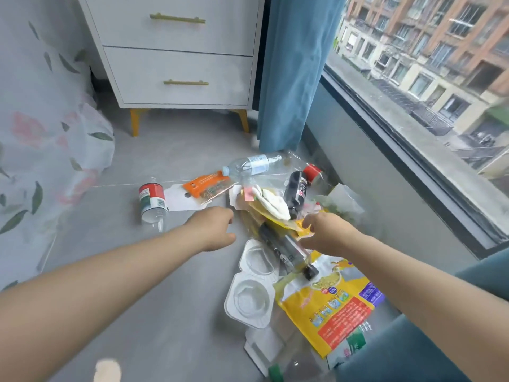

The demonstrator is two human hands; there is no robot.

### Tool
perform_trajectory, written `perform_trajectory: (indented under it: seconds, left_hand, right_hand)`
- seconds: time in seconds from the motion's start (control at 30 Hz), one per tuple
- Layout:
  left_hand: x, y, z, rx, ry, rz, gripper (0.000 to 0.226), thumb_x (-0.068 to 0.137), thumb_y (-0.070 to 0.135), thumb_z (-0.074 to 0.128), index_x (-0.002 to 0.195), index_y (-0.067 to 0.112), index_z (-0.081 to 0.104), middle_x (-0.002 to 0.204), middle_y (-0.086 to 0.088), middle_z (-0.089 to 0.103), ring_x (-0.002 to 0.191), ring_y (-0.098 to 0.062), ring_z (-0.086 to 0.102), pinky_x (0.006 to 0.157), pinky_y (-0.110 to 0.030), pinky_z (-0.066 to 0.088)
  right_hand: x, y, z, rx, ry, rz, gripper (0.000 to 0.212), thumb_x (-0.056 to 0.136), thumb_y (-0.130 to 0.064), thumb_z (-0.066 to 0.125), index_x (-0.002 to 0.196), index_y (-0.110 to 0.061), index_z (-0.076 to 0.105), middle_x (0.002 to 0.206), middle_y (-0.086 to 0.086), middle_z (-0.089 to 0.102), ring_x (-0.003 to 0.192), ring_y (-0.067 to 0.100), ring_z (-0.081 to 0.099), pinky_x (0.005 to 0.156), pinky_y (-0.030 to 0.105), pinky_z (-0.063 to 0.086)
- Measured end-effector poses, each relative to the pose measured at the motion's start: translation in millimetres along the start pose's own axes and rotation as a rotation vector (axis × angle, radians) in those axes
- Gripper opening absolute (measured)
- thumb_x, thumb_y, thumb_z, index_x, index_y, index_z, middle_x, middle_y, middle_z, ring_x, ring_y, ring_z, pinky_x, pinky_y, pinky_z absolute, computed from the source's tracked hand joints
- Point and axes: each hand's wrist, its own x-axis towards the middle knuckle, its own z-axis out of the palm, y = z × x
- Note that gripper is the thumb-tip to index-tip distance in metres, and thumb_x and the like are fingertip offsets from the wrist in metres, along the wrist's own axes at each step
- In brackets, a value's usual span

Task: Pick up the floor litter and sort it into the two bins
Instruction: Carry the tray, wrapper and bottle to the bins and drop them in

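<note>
We cannot see the fingertips of the right hand (327, 232): they sink among the yellow wrapper (271, 220) and the dark bottle (286, 249), so we cannot tell whether they grip either. The left hand (212, 227) turns its fingers away from us, hiding any hold. The green-capped bottle (275, 373) is cut off by the lower edge. Print on the yellow bag (330, 312) is too small to read. A pale blur (106, 370) sits bottom left.

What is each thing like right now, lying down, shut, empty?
Clear water bottle, lying down, cap on.
Red-label bottle, lying down.
Near dark bottle, lying down, cap on.
Far dark bottle, lying on the pile.
Drawers, shut.
White tray, empty.
Yellow bag, flat on floor.
Curtain, pulled aside.
</note>
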Motion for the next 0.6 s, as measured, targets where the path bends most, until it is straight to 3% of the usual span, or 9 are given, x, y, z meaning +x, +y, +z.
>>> perform_trajectory:
  seconds: [0.3, 0.47, 0.6]
  left_hand:
    - [-3.6, 12.0, 42.2, -0.078, -0.108, -0.037, 0.042, 0.087, 0.042, 0.056, 0.118, 0.013, 0.055, 0.115, -0.003, 0.059, 0.104, -0.023, 0.057, 0.089, -0.038, 0.049]
    - [-10.4, 21.7, 60.1, -0.055, -0.161, -0.053, 0.049, 0.085, 0.049, 0.057, 0.116, 0.011, 0.053, 0.110, -0.003, 0.059, 0.100, -0.024, 0.057, 0.082, -0.035, 0.048]
    - [-16.2, 21.1, 72.9, 0.001, -0.195, -0.076, 0.040, 0.084, 0.052, 0.059, 0.090, 0.015, 0.043, 0.090, 0.001, 0.048, 0.084, -0.022, 0.048, 0.068, -0.029, 0.038]
  right_hand:
    - [-0.8, 16.7, 30.7, -0.094, -0.021, 0.046, 0.052, 0.089, -0.039, 0.061, 0.133, -0.016, 0.049, 0.123, 0.005, 0.059, 0.110, 0.026, 0.057, 0.089, 0.039, 0.053]
    - [1.3, 16.1, 39.0, -0.106, -0.040, 0.063, 0.050, 0.089, -0.040, 0.060, 0.129, -0.012, 0.050, 0.117, 0.008, 0.060, 0.105, 0.027, 0.059, 0.078, 0.034, 0.051]
    - [6.4, 11.0, 49.7, -0.098, -0.074, 0.082, 0.052, 0.088, -0.039, 0.060, 0.130, -0.011, 0.047, 0.113, 0.008, 0.059, 0.100, 0.027, 0.059, 0.070, 0.032, 0.047]
